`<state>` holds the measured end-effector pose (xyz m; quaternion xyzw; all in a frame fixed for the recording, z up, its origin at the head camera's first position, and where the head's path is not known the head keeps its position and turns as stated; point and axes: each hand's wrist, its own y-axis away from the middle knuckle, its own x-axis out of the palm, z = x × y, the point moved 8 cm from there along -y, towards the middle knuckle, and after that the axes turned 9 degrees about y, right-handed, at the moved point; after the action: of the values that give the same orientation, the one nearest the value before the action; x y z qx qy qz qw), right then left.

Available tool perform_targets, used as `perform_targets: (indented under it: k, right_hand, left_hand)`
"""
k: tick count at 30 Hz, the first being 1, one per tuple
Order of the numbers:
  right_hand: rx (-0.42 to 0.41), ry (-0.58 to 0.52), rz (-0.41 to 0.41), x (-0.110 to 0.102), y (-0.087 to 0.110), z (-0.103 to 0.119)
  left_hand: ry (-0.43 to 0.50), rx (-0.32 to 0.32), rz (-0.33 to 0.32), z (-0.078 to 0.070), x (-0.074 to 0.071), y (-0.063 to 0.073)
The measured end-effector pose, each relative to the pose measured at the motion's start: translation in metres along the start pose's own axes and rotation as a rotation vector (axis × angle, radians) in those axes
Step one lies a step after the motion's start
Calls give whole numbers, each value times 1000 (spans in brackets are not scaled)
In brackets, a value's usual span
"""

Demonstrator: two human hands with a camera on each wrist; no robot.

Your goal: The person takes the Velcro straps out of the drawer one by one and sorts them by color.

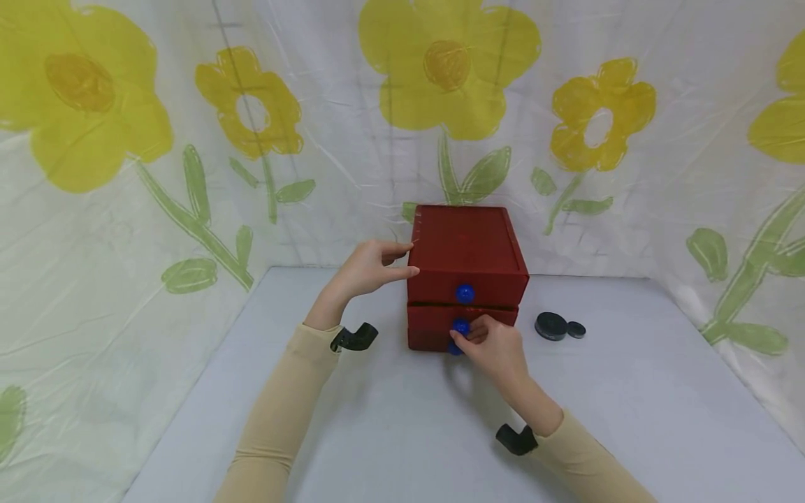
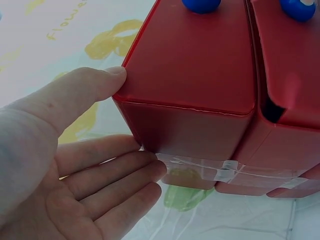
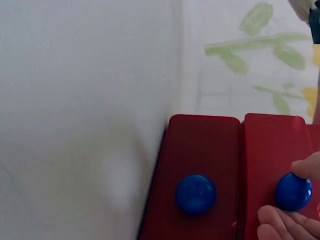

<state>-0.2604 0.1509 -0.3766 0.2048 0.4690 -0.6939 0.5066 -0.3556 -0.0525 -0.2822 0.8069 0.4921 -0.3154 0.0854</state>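
Close to the counter's far edge, and a little right of its middle, I have the red drawer unit [image 1: 468, 237] in front of me, three drawers stacked with a blue knob on each. The counter [image 1: 377, 433] is pale and runs toward me from there.

The right hand [image 1: 497, 346] is closed around the middle knob [image 3: 293, 191], thumb on one side and fingertips on the other. That drawer's front stands slightly out from the one above; on the left wrist feed I can see a dark gap there. The upper knob [image 1: 465, 293] and lower knob [image 3: 195, 194] are free of any grip.

The left hand [image 1: 367, 269] is spread wide, thumb against the unit's front edge at its left side, the other fingers straight along that side wall. I can't tell how firmly it presses. Clear tape [image 2: 260, 172] runs across the drawers' side.

Right of the unit, toward the counter's right edge, I see a large black disc [image 1: 550, 325] with a small black disc [image 1: 576, 329] just beside it. Behind the far edge hangs a white sheet [image 1: 346, 105] with yellow flowers.
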Motion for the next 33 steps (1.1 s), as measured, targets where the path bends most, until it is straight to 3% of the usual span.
perform_targets:
  k: [33]
  right_hand:
    - [34,-30,92,-14,37,6]
  left_hand:
    - [-14,3,-6,-1,0,0]
